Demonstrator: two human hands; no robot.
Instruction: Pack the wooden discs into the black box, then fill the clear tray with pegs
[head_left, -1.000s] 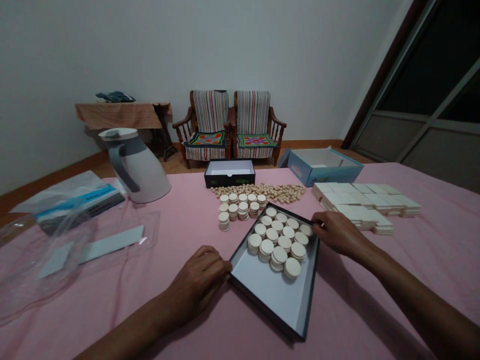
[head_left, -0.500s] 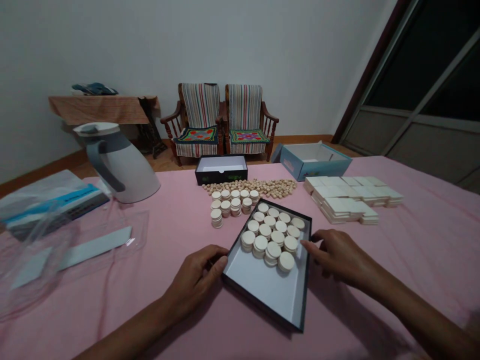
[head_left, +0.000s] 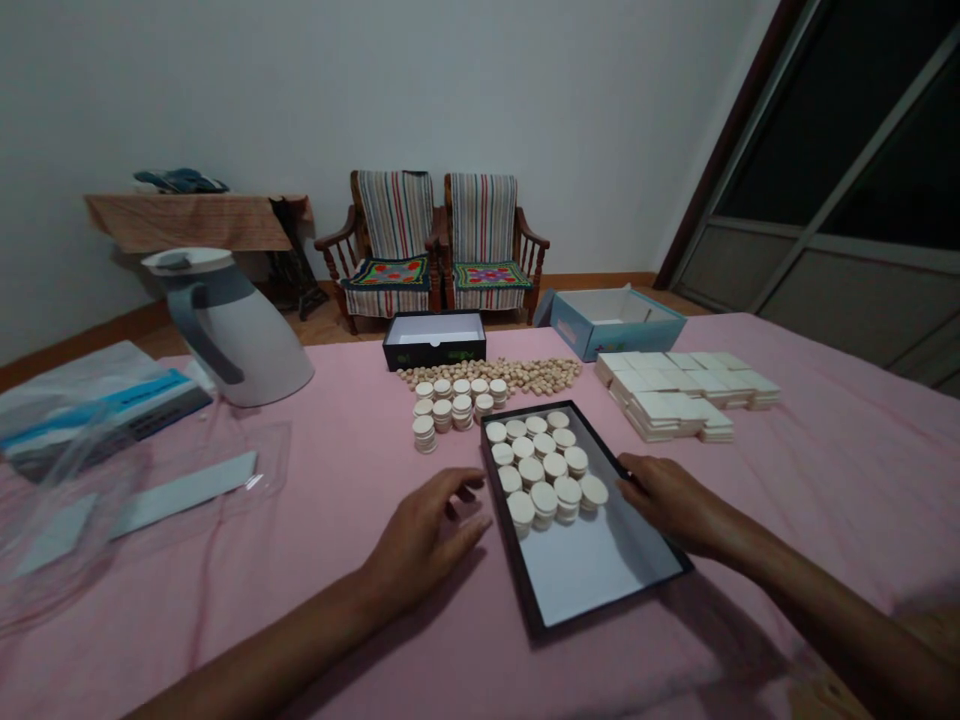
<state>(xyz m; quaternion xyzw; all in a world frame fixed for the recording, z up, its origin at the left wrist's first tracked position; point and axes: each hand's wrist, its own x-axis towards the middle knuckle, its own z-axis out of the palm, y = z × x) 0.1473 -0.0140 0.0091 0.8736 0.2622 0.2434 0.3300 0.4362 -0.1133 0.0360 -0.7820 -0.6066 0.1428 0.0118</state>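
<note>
A black tray with a white floor (head_left: 600, 560) lies on the pink tablecloth in front of me, holding several short stacks of pale round discs (head_left: 544, 465) in its far half. My left hand (head_left: 431, 530) rests on the cloth at the tray's left rim, with finger and thumb apart and nothing in them. My right hand (head_left: 667, 505) lies on the tray's right rim with its fingers curled over the edge. More disc stacks (head_left: 450, 405) stand just beyond the tray.
Behind the stacks are a strip of small wooden beads (head_left: 517, 373), a black open box (head_left: 433, 340) and a blue open box (head_left: 615, 320). Stacked square tiles (head_left: 675, 390) sit at right. A white jug (head_left: 225, 330) and clear plastic bags (head_left: 112, 480) are at left.
The tray has swung round, so that its near end now points to the right instead of the left. Both hands followed its rims, the right one coming nearer to me.
</note>
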